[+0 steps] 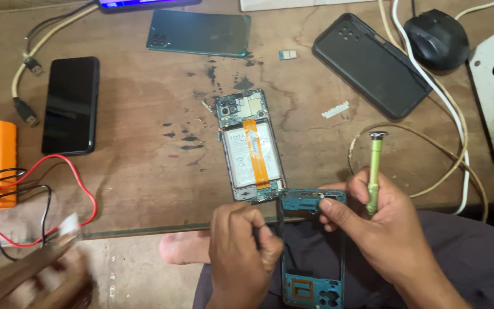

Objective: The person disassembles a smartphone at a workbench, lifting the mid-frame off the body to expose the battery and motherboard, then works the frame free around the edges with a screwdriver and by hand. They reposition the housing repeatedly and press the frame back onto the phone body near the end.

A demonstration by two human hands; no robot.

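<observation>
Head view: my left hand (241, 252) fingers closed on one side of thin teal plastic frame (311, 246), held over my lap at tabletop (138, 171) edge. Right hand (373, 223) pinches frame's top w/ thumb & grips slim green metal screwdriver (374, 174). Opened phone (251, 146), flat battery w/ orange flex strip, lies just beside.

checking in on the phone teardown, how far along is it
Done: the teal back cover lies apart, and the opened phone shows its battery and orange ribbon cable. In hand: both hands grip the lifted-off teal frame, left hand on its side, right hand at its top, also holding a green screwdriver. Left: battery and board still sit in the phone.
</observation>
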